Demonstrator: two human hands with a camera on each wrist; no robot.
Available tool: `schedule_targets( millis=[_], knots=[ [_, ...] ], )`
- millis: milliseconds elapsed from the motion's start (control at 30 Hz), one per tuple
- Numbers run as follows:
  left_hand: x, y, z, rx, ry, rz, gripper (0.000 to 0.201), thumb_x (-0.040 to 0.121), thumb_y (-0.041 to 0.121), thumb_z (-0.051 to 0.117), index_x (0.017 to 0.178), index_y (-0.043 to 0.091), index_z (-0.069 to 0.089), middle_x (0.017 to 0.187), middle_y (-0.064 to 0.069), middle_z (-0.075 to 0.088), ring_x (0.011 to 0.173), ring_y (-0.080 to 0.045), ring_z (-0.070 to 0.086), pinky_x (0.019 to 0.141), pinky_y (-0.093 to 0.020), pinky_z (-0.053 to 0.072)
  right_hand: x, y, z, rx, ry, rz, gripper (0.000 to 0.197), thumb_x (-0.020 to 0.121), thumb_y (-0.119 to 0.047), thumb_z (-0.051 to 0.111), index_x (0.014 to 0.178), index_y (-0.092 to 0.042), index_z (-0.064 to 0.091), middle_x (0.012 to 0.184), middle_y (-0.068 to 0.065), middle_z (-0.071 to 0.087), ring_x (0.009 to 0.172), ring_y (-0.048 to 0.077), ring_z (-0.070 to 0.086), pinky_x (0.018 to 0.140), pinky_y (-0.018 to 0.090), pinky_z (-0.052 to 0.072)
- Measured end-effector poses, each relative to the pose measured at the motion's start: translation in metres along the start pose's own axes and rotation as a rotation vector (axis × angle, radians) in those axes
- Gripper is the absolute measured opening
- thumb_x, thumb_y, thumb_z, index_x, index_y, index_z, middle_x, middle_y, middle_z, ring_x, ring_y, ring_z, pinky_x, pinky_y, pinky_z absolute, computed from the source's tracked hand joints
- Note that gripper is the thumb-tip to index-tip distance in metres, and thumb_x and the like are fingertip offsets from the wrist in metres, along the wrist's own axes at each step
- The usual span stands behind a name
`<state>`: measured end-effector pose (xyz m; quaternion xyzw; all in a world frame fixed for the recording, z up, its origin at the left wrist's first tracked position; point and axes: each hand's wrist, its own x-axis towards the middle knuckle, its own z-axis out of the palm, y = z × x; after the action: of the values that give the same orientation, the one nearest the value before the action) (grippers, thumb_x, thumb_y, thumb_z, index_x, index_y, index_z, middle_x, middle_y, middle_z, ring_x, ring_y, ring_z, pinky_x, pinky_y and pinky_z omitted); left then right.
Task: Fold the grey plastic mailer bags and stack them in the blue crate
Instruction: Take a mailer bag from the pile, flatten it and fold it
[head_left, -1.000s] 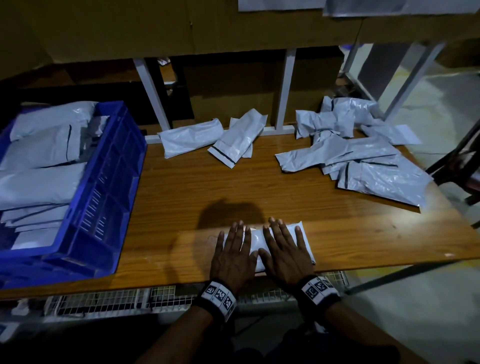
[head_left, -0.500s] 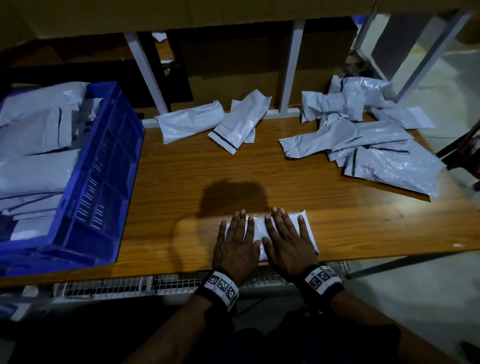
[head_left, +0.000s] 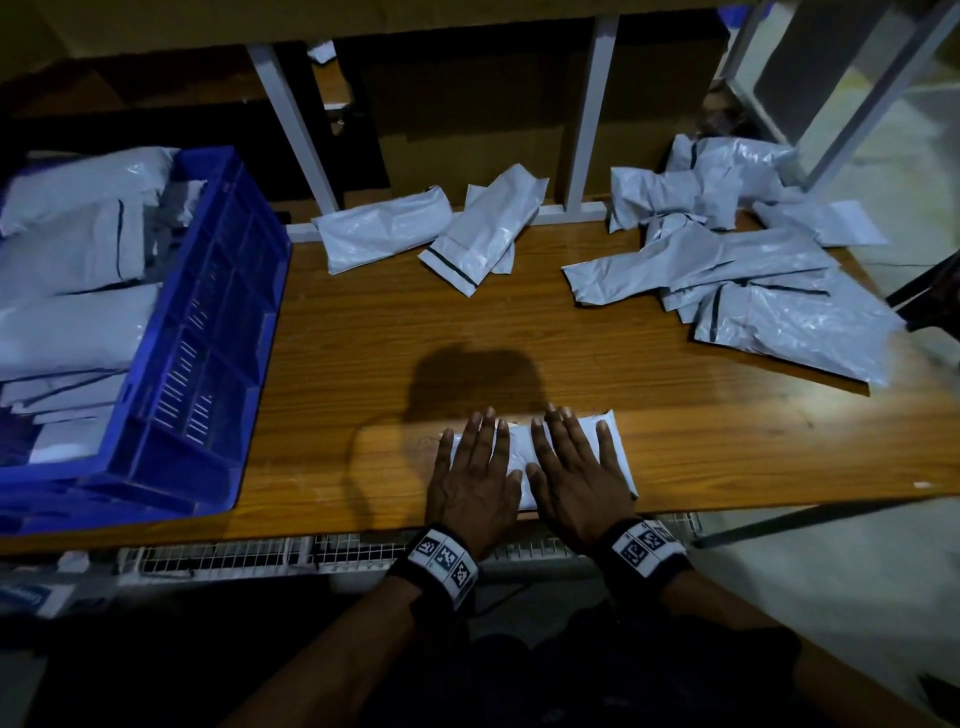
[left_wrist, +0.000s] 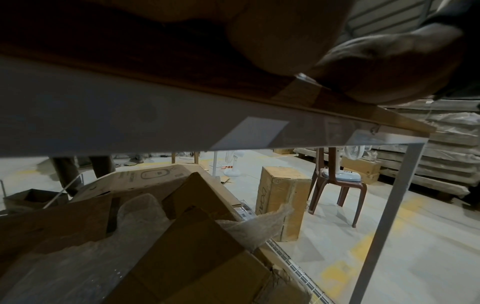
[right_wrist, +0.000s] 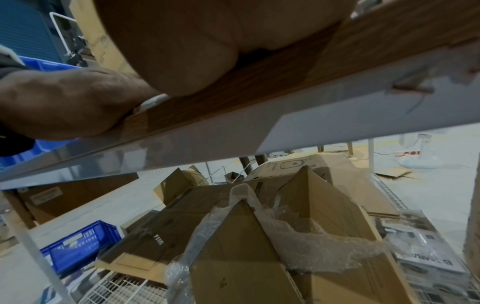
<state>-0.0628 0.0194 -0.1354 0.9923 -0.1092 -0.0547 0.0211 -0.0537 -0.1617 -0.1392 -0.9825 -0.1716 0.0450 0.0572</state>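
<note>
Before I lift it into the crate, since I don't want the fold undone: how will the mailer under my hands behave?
The folded mailer looks thin and crinkly, so probably floppy and very light. Both hands, left hand and right hand, press it flat, suggesting it may spring open. Its glossy film likely slides on the table.

At twelve o'clock the heel of the left hand (left_wrist: 280, 39) rests on the brown wooden table edge (left_wrist: 306, 96), with the right hand (left_wrist: 394, 61) just beside it at two o'clock. Below, crumpled brown cardboard boxes (left_wrist: 182, 236) with clear bubble wrap (left_wrist: 140, 216) fill six to eight o'clock. A brown plastic chair (left_wrist: 340, 189) stands at four o'clock behind the grey metal table leg (left_wrist: 389, 205).
</note>
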Motion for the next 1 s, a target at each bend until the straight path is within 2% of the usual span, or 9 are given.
schedule_targets(
  millis=[133, 333, 533, 667, 767, 867, 900, 933, 1000],
  knots=[
    [0.0, 0.001, 0.0, 0.0, -0.001, -0.003, 0.071, 0.101, 0.048, 0.013, 0.163, 0.013, 0.014, 0.171, -0.009, 0.001, 0.158, -0.022, -0.003, 0.126, -0.053, -0.001, 0.0, 0.001, -0.001, 0.021, 0.004, 0.003, 0.064, 0.108, -0.052, 0.008, 0.164, -0.021, 0.015, 0.172, 0.006, -0.001, 0.158, 0.021, -0.008, 0.125, 0.056, 0.0],
    [0.0, 0.001, 0.004, -0.015, 0.035, -0.005, 0.07, 0.101, 0.047, 0.019, 0.162, 0.013, 0.022, 0.17, -0.011, 0.008, 0.158, -0.024, 0.006, 0.125, -0.056, 0.008, -0.002, 0.0, -0.003, 0.03, -0.012, 0.001, 0.066, 0.107, -0.052, 0.003, 0.165, -0.02, 0.009, 0.171, 0.006, -0.007, 0.158, 0.021, -0.01, 0.125, 0.057, 0.001],
    [-0.003, 0.001, 0.0, -0.027, 0.062, -0.012, 0.067, 0.103, 0.054, 0.019, 0.162, 0.021, 0.021, 0.171, -0.006, 0.008, 0.158, -0.024, 0.003, 0.124, -0.059, 0.002, -0.001, -0.003, -0.002, 0.036, -0.033, 0.038, 0.064, 0.106, -0.053, 0.005, 0.164, -0.026, 0.007, 0.171, 0.005, -0.01, 0.158, 0.021, -0.012, 0.125, 0.059, 0.001],
    [-0.002, 0.004, -0.001, -0.018, 0.004, -0.041, 0.069, 0.103, 0.055, 0.014, 0.163, 0.022, 0.013, 0.172, -0.004, -0.003, 0.158, -0.023, -0.008, 0.123, -0.062, -0.002, 0.0, -0.004, -0.003, 0.024, -0.072, 0.051, 0.065, 0.106, -0.053, 0.004, 0.163, -0.023, 0.005, 0.171, 0.007, -0.012, 0.158, 0.023, -0.013, 0.125, 0.059, -0.001],
    [-0.001, 0.002, -0.001, -0.034, -0.04, -0.049, 0.071, 0.101, 0.057, 0.011, 0.164, 0.024, 0.01, 0.171, -0.003, -0.01, 0.157, -0.022, -0.014, 0.122, -0.062, -0.006, 0.001, -0.004, -0.006, 0.036, -0.092, 0.051, 0.07, 0.103, -0.057, -0.007, 0.164, -0.023, 0.003, 0.169, 0.007, -0.017, 0.156, 0.023, -0.018, 0.124, 0.058, -0.005],
    [-0.001, 0.001, -0.012, -0.045, -0.104, -0.047, 0.077, 0.097, 0.063, -0.006, 0.164, 0.026, 0.003, 0.169, 0.001, -0.02, 0.154, -0.02, -0.025, 0.121, -0.06, -0.013, 0.003, -0.001, -0.018, 0.066, -0.177, 0.026, 0.079, 0.095, -0.063, -0.015, 0.164, -0.025, -0.005, 0.166, 0.004, -0.028, 0.154, 0.021, -0.026, 0.124, 0.054, -0.013],
    [-0.001, 0.0, -0.017, -0.053, -0.138, -0.047, 0.078, 0.097, 0.065, -0.006, 0.164, 0.027, 0.0, 0.169, 0.002, -0.02, 0.153, -0.02, -0.026, 0.121, -0.06, -0.014, 0.003, 0.001, -0.026, 0.108, -0.218, 0.016, 0.082, 0.094, -0.068, -0.011, 0.164, -0.025, -0.004, 0.167, 0.003, -0.025, 0.154, 0.02, -0.025, 0.124, 0.054, -0.013],
    [-0.001, -0.002, -0.021, -0.062, -0.157, -0.048, 0.075, 0.099, 0.065, 0.002, 0.164, 0.027, 0.0, 0.17, 0.002, -0.016, 0.154, -0.02, -0.025, 0.121, -0.06, -0.014, 0.004, 0.005, -0.035, 0.158, -0.246, 0.013, 0.086, 0.094, -0.073, -0.004, 0.164, -0.024, 0.001, 0.17, 0.003, -0.016, 0.156, 0.021, -0.02, 0.124, 0.056, -0.009],
    [0.002, -0.01, -0.035, -0.114, -0.156, -0.058, 0.075, 0.101, 0.065, 0.026, 0.163, 0.028, 0.011, 0.172, 0.002, 0.003, 0.157, -0.021, -0.012, 0.122, -0.061, -0.012, 0.007, 0.017, -0.05, 0.174, -0.25, -0.003, 0.081, 0.096, -0.071, 0.017, 0.163, -0.026, 0.015, 0.172, 0.002, 0.01, 0.158, 0.022, -0.007, 0.122, 0.061, 0.002]
  ],
)
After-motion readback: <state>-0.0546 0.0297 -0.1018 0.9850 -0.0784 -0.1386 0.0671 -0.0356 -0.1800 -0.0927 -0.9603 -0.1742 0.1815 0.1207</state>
